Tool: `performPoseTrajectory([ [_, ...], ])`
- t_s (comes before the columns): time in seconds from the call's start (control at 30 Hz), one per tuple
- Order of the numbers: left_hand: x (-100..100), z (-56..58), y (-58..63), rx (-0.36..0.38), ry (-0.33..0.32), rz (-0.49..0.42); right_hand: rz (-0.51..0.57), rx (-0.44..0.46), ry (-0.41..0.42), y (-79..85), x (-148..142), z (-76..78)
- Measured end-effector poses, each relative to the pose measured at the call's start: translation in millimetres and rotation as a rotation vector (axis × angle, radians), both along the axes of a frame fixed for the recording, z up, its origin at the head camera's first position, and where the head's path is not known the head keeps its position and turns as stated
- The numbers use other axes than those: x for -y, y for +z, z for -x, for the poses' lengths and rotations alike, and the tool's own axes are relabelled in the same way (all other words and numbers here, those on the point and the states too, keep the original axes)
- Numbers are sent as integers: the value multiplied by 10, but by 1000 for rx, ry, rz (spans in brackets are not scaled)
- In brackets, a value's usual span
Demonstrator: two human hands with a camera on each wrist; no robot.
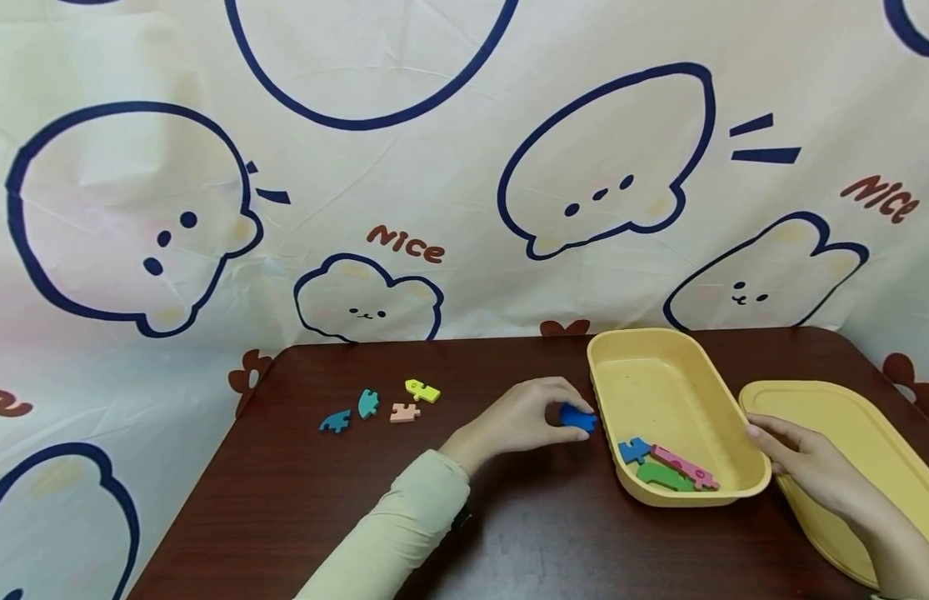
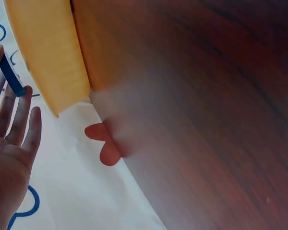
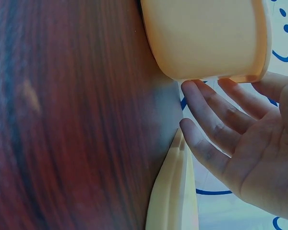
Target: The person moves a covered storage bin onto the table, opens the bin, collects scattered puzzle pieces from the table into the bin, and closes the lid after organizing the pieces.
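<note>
Between thumb and fingers, my left hand [image 1: 530, 417] pinches a dark blue puzzle piece [image 1: 577, 417] just left of the yellow plastic box [image 1: 601, 385]. The left wrist view shows this blue piece [image 2: 12, 76] edge-on, held at the fingertips. My right hand [image 1: 812, 467] grips the box's right side, thumb on the rim and fingers against the outer wall, as the right wrist view shows at the box [image 3: 206, 43]. Inside the box, at its near end, lie a blue piece [image 1: 634, 450], a pink piece [image 1: 685, 467] and a green piece [image 1: 662, 477].
Left on the dark wooden table [image 1: 284, 500] lie a dark teal piece [image 1: 335, 421], a turquoise piece [image 1: 368, 404], a peach piece [image 1: 405, 412] and a yellow-green piece [image 1: 422, 391]. A yellow lid [image 1: 831, 408] lies right of the box. Behind hangs a printed cloth [image 1: 464, 183].
</note>
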State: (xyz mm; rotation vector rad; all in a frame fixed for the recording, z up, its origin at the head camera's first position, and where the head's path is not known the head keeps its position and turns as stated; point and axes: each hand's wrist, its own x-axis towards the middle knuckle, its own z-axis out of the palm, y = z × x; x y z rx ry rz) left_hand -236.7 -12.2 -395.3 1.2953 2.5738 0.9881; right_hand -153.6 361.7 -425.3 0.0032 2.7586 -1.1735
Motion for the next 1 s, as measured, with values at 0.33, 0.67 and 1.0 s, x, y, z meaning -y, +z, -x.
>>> performPoseTrajectory([
  [0.33, -101, -19, 5, -24, -15, -12, 5, -8, 0, -1, 4, -7],
  [0.67, -251, -22, 26, -44, -24, -32, 4, -19, 2, -1, 1, -2],
  [1.0, -414, -43, 52, -36, 5, -19, 10, -19, -1, 6, 14, -12],
])
